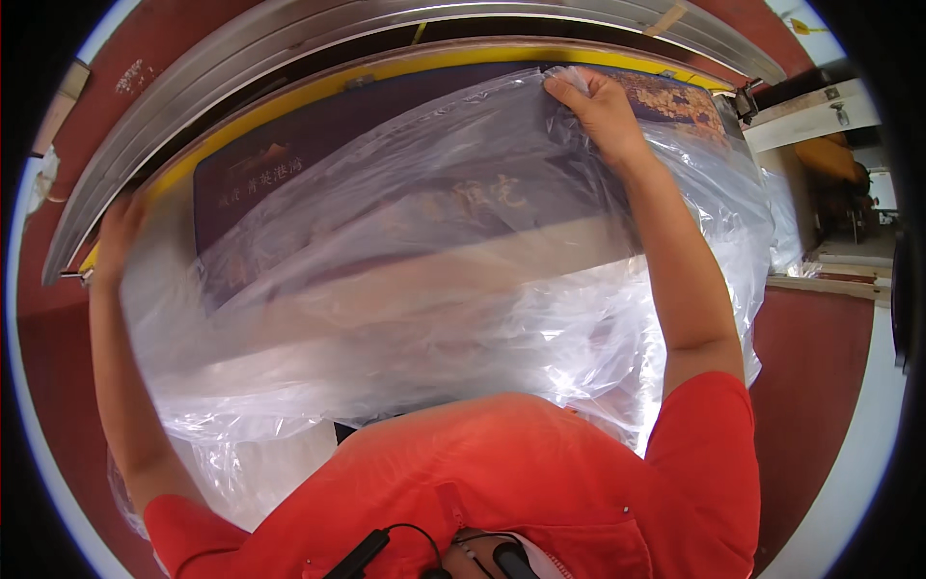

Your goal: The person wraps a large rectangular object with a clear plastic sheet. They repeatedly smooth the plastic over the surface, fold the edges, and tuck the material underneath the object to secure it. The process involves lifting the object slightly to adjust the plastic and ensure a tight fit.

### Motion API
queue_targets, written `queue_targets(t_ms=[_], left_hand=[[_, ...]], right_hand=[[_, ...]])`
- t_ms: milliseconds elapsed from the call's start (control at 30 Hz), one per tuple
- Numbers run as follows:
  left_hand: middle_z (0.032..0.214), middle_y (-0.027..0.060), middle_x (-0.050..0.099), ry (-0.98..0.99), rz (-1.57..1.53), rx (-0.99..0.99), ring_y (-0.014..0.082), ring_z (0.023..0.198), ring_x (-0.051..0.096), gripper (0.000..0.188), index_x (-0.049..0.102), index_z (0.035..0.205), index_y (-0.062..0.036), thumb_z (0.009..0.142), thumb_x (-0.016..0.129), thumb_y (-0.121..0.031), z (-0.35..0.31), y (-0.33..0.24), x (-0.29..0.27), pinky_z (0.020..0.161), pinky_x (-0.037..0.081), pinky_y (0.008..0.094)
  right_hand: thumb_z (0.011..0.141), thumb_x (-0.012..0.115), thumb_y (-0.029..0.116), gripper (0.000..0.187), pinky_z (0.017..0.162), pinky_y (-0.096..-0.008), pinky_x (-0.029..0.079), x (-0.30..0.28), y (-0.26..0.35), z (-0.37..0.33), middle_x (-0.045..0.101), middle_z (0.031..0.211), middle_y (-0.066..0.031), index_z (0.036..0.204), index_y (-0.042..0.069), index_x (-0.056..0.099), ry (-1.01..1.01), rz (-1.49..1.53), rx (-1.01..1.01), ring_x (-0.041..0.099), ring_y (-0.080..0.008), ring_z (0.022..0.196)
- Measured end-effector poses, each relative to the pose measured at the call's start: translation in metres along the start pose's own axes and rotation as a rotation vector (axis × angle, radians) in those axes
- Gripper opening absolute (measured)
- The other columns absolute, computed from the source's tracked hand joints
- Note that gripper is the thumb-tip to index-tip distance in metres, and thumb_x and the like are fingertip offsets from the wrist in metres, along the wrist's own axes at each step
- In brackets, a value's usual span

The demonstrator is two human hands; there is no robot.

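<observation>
A clear plastic sheet [405,280] drapes in folds over a dark printed mat [241,179] with gold lettering and over a pale surface. At the far side, my right hand [596,106] pinches the sheet's upper edge between thumb and fingers, close to the mat's far border. Off to the left, my left hand [120,224] is at the yellow edge strip, beside the sheet's left side. Motion smears its fingers, so I cannot make out what they hold. The mat's lower part shows only dimly through the plastic.
Beyond the mat, a yellow strip [270,114] and a grey metal rail [280,53] curve along the far edge. A black clamp-like fitting [745,101] sits at the far right corner. Right of it is a white panel with a latch [839,116]. Red floor [810,357] shows at right.
</observation>
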State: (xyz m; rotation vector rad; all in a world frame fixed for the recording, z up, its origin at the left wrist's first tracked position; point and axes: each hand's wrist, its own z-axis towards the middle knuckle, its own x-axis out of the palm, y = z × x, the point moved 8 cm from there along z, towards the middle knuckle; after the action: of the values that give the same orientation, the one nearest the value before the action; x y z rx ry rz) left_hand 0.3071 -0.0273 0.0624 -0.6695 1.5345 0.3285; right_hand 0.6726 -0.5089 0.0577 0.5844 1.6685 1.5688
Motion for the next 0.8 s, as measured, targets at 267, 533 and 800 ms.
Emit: queue_targets(t_ms=[267, 533, 800], left_hand=[[0.06, -0.0042, 0.042, 0.289, -1.137, 0.265, 0.0051, 0.056, 0.038, 0.03, 0.052, 0.067, -0.0073, 0.076, 0.055, -0.036, 0.021, -0.441, 0.09, 0.048, 0.03, 0.0208], [0.069, -0.0045, 0.037, 0.2, -0.877, 0.177, 0.0045, 0.063, 0.034, 0.012, 0.047, 0.068, -0.008, 0.075, 0.052, -0.015, -0.052, -0.204, 0.049, 0.055, 0.028, 0.0191], [0.078, -0.0007, 0.044, -0.111, -0.29, -0.64, 0.0105, 0.07, 0.041, 0.019, 0.05, 0.084, -0.0073, 0.081, 0.045, -0.026, -0.323, 0.328, -0.067, 0.06, 0.034, 0.0261]], right_hand=[[0.075, 0.059, 0.015, 0.014, 0.061, -0.0181, 0.039, 0.021, 0.015, 0.004, 0.056, 0.075, 0.0019, 0.082, 0.003, 0.058, 0.068, 0.061, -0.118, 0.048, -0.0034, 0.067], [0.07, 0.061, 0.035, 0.023, 0.054, -0.0285, 0.04, 0.059, 0.035, -0.044, 0.054, 0.059, -0.006, 0.07, 0.013, 0.054, 0.274, -0.882, -0.464, 0.052, -0.022, 0.06], [0.068, 0.054, 0.021, 0.013, 0.061, -0.0372, 0.041, 0.102, 0.068, -0.101, 0.056, 0.065, -0.009, 0.076, 0.011, 0.054, 0.497, -0.876, -0.594, 0.051, -0.0289, 0.065]])
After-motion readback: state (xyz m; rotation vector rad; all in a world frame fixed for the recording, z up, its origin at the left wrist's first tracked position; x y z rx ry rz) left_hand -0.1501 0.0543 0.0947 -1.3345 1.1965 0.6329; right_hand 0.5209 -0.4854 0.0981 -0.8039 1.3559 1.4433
